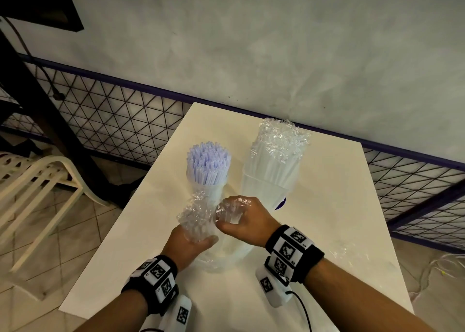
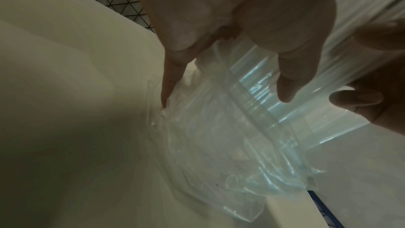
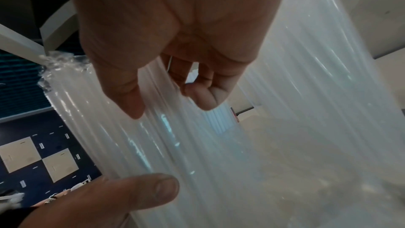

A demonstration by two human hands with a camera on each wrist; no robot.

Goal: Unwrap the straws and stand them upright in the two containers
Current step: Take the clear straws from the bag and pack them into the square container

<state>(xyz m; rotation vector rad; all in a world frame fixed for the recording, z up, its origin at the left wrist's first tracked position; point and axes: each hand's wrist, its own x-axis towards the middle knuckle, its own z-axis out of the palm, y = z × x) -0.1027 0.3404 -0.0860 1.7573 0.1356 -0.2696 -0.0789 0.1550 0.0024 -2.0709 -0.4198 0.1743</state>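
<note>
Straws, wrapped bundle (image 1: 198,221) | light, film slippery, crushable | left hand (image 1: 187,243) clasps at 7 o'clock, right hand (image 1: 245,218) pinches wrap at 3 | grip mid-length.

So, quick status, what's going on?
Both hands, left and right, grip wrapped straws. Two containers already hold straws. Nothing in the way.

Your head camera looks down and forward over the table (image 1: 327,206); your 2 wrist cameras sit close under each palm, both sharing the wrapped straw bundle (image 1: 198,221) with it.
</note>
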